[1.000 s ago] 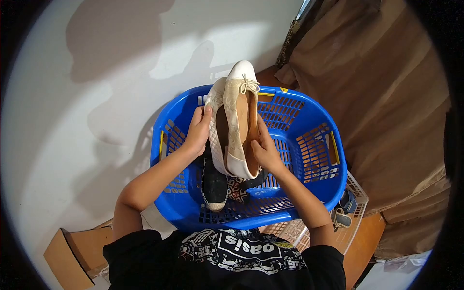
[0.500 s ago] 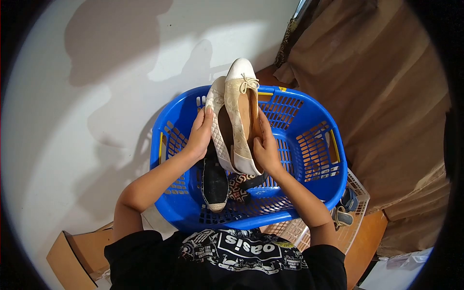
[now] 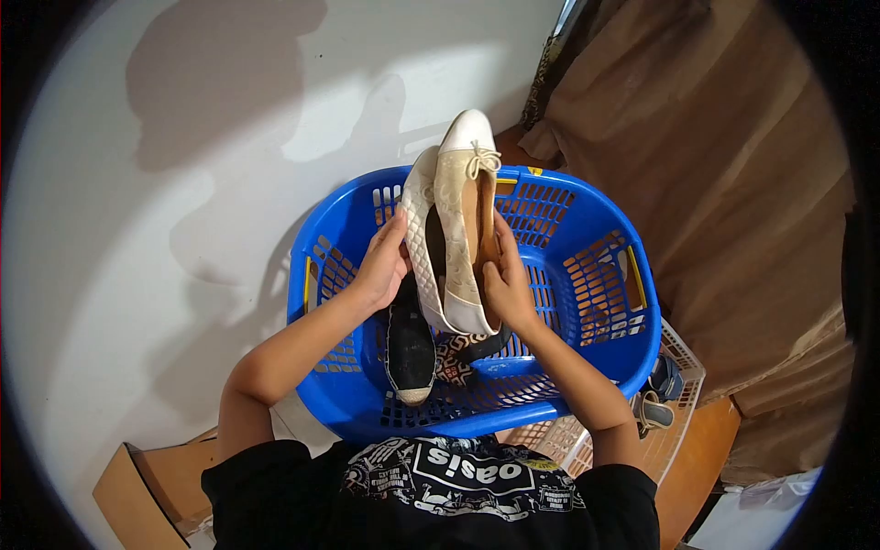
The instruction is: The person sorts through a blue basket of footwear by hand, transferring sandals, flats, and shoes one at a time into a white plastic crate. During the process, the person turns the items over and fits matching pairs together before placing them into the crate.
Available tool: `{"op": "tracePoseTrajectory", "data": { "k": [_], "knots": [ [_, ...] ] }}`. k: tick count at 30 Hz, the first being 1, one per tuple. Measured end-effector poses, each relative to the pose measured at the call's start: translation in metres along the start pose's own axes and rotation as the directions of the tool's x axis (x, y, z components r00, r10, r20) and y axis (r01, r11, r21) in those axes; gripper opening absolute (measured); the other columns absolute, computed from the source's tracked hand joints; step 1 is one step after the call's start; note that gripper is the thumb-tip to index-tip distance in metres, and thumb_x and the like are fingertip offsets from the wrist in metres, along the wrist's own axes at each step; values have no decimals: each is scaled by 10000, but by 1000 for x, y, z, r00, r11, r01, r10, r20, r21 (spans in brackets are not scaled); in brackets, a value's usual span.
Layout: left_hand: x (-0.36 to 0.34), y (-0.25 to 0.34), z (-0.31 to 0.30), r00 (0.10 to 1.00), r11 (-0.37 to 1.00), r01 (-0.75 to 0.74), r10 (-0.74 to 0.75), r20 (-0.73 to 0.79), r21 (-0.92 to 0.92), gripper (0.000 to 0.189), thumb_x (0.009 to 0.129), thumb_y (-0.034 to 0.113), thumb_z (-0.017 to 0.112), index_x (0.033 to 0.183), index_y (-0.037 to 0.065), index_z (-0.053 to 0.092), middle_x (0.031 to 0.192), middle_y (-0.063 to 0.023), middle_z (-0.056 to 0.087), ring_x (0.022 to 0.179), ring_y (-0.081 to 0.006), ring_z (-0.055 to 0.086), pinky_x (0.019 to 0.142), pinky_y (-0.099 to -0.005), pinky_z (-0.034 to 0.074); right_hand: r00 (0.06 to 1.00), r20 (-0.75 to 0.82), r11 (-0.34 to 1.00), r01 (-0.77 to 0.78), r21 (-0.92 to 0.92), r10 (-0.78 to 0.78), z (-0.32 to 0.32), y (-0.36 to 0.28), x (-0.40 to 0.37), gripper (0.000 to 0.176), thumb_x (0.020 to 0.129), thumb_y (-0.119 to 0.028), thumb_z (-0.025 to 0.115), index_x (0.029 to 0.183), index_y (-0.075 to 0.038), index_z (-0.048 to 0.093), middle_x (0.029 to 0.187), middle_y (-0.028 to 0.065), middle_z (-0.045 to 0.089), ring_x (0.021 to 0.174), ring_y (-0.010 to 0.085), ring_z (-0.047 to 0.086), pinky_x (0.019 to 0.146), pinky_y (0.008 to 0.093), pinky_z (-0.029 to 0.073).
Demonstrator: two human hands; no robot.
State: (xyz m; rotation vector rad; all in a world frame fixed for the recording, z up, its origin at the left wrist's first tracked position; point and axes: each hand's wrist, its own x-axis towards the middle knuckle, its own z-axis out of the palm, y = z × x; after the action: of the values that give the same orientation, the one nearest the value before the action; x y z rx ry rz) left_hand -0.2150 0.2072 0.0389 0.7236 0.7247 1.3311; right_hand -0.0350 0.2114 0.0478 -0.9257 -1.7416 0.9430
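White wall [image 3: 82,275] beyond; pale shoes [image 3: 451,215] have edged right.

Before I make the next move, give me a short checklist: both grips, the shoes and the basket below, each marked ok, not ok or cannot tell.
1. Left hand gripping the quilted shoe: ok, held along its outer side.
2. Right hand gripping the bow shoe: ok, held by its side.
3. Held shoes apart from each other: not ok, the bow shoe overlaps the quilted one.
4. Blue basket bare beneath the held shoes: not ok, a black shoe and a patterned item lie there.
5. Soles of the held shoes clean: cannot tell, they face away from the camera.
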Motion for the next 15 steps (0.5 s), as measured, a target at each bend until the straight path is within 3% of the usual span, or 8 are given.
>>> {"op": "tracePoseTrajectory", "data": {
  "k": [2, 6, 9, 13, 15],
  "knots": [
    [2, 6, 1, 989, 999, 7, 1, 151, -52, 507, 901, 424, 310, 1267, 74, 300, 1230, -59, 409, 1122, -161, 410, 937, -318, 347, 1000, 8, 997, -4, 81, 4, -6, -9, 3, 647, 671, 108, 301, 1305, 35, 193, 1303, 199, 286, 1257, 266, 223, 1029, 324, 147],
    [-1, 7, 7, 953, 996, -23, 46, 298, -81, 643, 871, 528, 226, 1331, 82, 170, 1326, -78, 307, 1202, -190, 332, 997, -344, 280, 997, 41, 967, 58, 247, -70, -3, -18, 2, 656, 672, 109, 294, 1313, 26, 183, 1345, 163, 226, 1276, 238, 174, 1035, 304, 109],
    [-10, 6, 14, 970, 996, -38, 56, 238, -83, 657, 862, 551, 191, 1328, 88, 178, 1318, -78, 320, 1192, -190, 350, 982, -336, 310, 990, 133, 971, 18, 239, -51, 2, -21, 0, 601, 752, 74, 342, 1322, 28, 154, 1367, 161, 185, 1274, 239, 177, 1036, 310, 114],
    [-7, 3, 14, 989, 995, -25, 38, 143, -94, 661, 859, 557, 173, 1327, 91, 181, 1305, -91, 336, 1176, -197, 373, 968, -338, 333, 996, 91, 986, -8, 164, -7, 2, -20, 1, 547, 844, -64, 376, 1332, 8, 140, 1378, 131, 172, 1288, 208, 130, 1036, 296, 99],
    [-10, 3, 20, 992, 996, -5, 17, 128, -91, 733, 820, 622, 186, 1318, 85, 207, 1287, -114, 360, 1149, -228, 405, 954, -362, 346, 991, 81, 971, 87, 223, -107, 4, -30, -4, 569, 852, -162, 448, 1322, 6, 176, 1362, 186, 183, 1270, 274, 183, 1028, 348, 144]
  ]
}}
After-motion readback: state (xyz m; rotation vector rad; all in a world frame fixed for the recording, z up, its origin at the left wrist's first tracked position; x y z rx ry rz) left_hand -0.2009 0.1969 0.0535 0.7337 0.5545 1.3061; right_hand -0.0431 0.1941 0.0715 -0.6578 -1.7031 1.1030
